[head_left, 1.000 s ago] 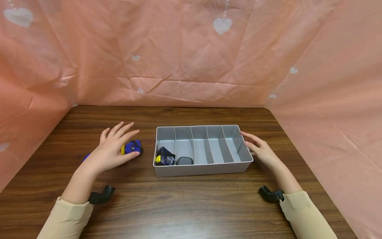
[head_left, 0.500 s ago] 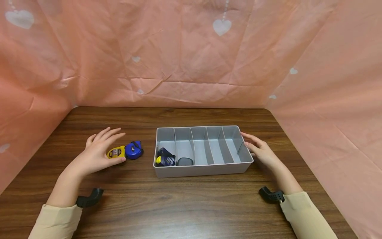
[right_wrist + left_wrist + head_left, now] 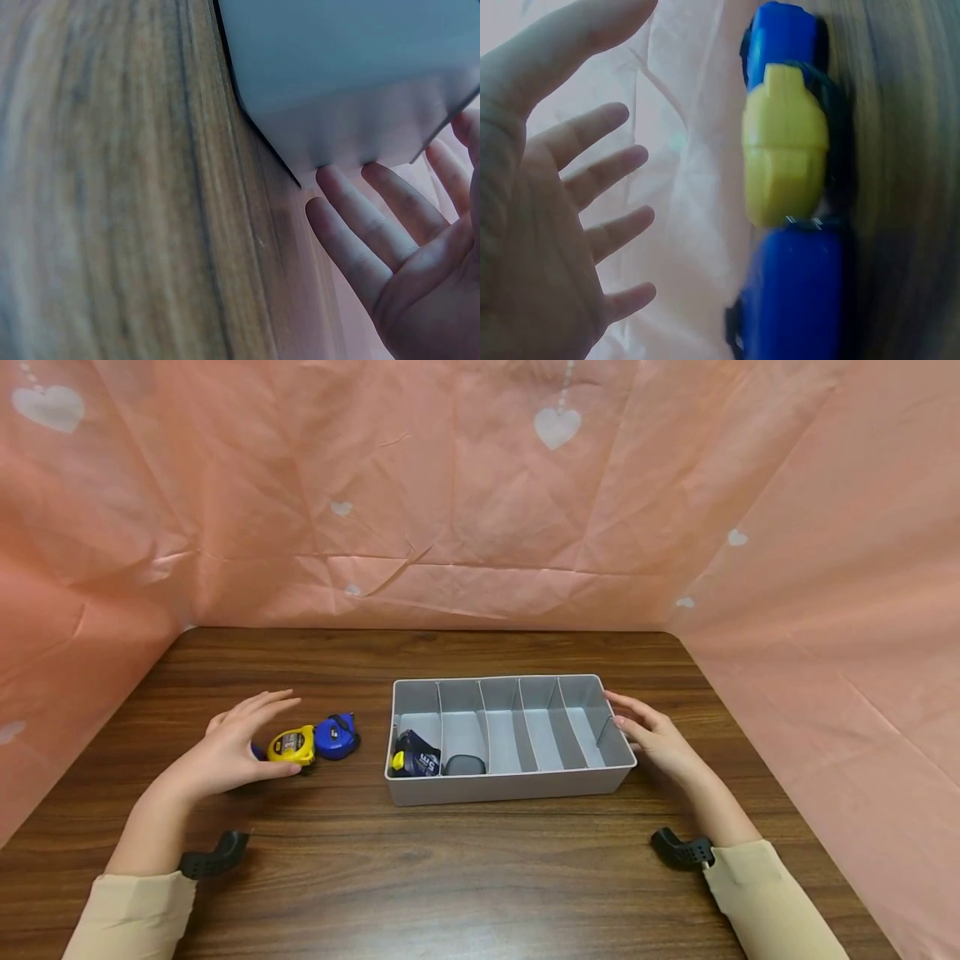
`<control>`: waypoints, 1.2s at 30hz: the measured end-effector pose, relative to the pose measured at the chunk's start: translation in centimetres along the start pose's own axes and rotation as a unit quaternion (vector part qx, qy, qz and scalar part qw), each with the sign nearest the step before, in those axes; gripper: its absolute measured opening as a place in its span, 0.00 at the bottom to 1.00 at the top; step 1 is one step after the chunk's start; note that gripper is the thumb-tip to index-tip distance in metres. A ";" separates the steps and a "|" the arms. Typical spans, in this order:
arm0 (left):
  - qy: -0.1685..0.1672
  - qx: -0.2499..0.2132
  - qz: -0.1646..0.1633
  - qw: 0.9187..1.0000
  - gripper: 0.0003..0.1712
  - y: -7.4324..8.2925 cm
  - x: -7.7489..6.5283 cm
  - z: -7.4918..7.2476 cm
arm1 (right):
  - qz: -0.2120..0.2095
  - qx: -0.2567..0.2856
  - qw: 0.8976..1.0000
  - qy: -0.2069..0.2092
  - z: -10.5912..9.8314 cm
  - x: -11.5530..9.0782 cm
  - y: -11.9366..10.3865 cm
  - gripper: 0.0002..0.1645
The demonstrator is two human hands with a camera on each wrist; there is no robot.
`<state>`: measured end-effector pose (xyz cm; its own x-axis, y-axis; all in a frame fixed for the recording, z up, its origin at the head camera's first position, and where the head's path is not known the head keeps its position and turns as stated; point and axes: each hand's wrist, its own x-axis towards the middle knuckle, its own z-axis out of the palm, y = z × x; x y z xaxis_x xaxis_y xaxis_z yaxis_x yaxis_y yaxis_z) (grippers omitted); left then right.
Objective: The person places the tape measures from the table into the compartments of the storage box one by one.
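My left hand (image 3: 228, 750), thumb and fingers spread, hovers over a row of tape measures at the left. The yellow tape measure (image 3: 292, 746) lies in the middle, right by the thumb tip. On its right is a blue tape measure (image 3: 337, 737). Another blue tape measure (image 3: 799, 292) shows large in the left wrist view; in the head view my hand mostly hides it. With extended fingers, my right hand (image 3: 654, 737) touches the right end of a grey divided box (image 3: 502, 785). In the right wrist view the fingertips (image 3: 328, 176) meet the box's end wall.
The box's leftmost compartment holds a dark tape measure (image 3: 418, 760) with a yellow button. A dark grey rounded object (image 3: 465, 765) sits in the compartment beside it. The wooden table (image 3: 480, 877) ends at a pink cloth (image 3: 480, 510) behind and at the sides.
My left hand has moved left and a little lower, from above the right-hand blue tape measure to beside the yellow one, uncovering both. My right hand and the box have stayed put.
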<state>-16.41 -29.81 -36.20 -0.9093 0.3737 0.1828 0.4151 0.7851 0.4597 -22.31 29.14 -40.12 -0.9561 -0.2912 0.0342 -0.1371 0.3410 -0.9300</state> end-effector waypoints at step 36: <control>-0.060 -0.168 -0.118 0.977 0.45 -7.1 -4.1 0.3 | -0.014 0.016 1.000 0.000 0.2 -0.1 -0.3 0.31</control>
<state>-15.65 -36.74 -40.47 -0.9604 0.2726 -0.0567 0.1429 0.6573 0.7400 -22.09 28.86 -39.89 -0.9516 -0.3012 0.0607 -0.1561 0.3038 -0.9398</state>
